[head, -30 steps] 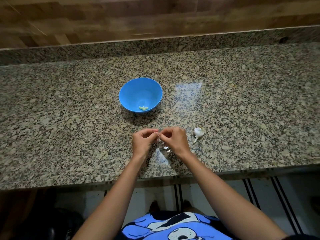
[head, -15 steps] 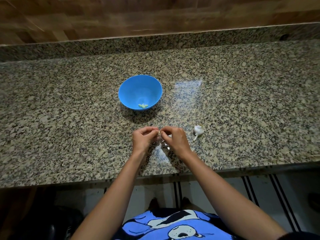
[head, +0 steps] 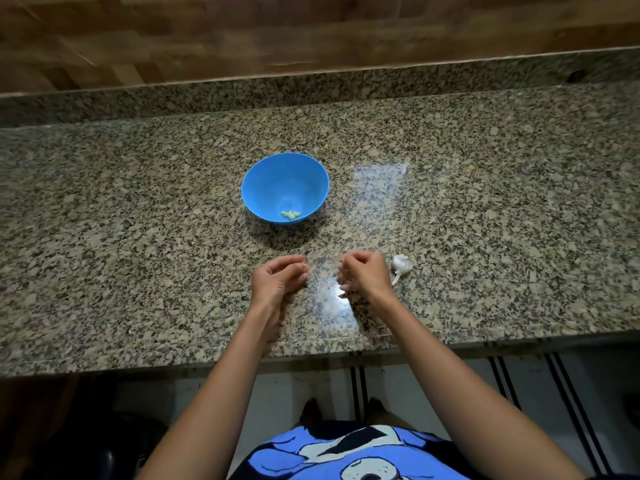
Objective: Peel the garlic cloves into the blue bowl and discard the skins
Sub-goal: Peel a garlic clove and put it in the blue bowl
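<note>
- The left hand (head: 277, 282) and the right hand (head: 363, 276) hang just over the near part of the counter (head: 138, 237), a little apart from each other.
- Both hands have their fingers curled in. They are blurry, so it is not clear if either one pinches a clove or a bit of skin.
- The hands are probably low and close together so that small bits of skin fall on the counter and not on the floor.
- The blue bowl (head: 263, 181) stands just past the hands, likely so a peeled clove is a short reach away.
- A few peeled cloves (head: 290, 214) already lie at the bottom of the bowl.
- The rest of the garlic head (head: 401, 264) lies just beside the right hand, easy to grab for the next clove.
- No bin for the skins can be seen.
- Nothing stands between the hands and the bowl.
- A wooden wall (head: 311, 29) runs behind the counter, and a bright shine (head: 332, 303) on the stone could hide thin white skins.
</note>
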{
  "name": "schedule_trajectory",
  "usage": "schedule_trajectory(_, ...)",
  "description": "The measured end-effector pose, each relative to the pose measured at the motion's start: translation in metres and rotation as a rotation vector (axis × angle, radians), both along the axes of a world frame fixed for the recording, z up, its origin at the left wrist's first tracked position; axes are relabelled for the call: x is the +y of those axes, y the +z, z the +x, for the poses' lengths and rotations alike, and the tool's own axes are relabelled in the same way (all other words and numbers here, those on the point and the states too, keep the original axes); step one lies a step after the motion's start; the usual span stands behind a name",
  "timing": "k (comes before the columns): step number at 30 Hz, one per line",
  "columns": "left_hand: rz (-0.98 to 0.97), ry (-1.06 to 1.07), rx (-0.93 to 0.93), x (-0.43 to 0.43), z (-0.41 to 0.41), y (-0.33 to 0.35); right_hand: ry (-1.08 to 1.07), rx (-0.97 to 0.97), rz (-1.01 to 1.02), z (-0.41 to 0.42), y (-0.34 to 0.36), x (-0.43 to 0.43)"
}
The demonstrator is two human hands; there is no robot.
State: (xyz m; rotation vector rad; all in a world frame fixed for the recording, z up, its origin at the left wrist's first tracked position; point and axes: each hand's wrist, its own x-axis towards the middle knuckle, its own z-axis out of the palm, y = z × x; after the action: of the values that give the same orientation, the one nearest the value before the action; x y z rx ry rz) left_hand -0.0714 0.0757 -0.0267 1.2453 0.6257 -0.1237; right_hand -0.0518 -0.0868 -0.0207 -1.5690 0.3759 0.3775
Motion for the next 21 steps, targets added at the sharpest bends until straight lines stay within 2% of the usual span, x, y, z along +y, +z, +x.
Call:
schedule_trajectory(2, 0.442, -0.078, -0.026, 0.011, 0.003, -0.008, -0.033, -0.016, -0.055, 0.0, -0.003, -0.007)
schedule_trajectory(4, 0.705, -0.154, -0.069, 0.02, 0.005, -0.013, -0.051, 0.01, -0.012, 0.0, -0.002, -0.013)
schedule_trajectory(7, 0.834, -0.223, -0.099, 0.021, 0.005, -0.015, -0.029, 0.065, 0.071, -0.001, 0.003, -0.019)
schedule_trajectory(9, 0.924, -0.24, -0.136, 0.013, 0.002, -0.013, -0.022, 0.056, 0.022, -0.003, 0.001, -0.023)
schedule_trajectory(11, 1.013, -0.278, -0.263, -0.004, 0.001, -0.008, -0.03, 0.019, -0.021, -0.005, -0.001, -0.027)
schedule_trajectory(13, 1.055, -0.435, -0.347, -0.026, 0.003, -0.006, -0.046, -0.011, -0.05, -0.007, -0.002, -0.03)
schedule_trajectory(18, 1.123, -0.73, -0.268, -0.056, -0.001, -0.023, -0.115, 0.07, -0.023, -0.013, -0.002, -0.031)
schedule_trajectory(21, 1.314, -0.828, -0.42, -0.049, -0.02, -0.027, -0.159, 0.094, -0.018, -0.016, -0.004, -0.033)
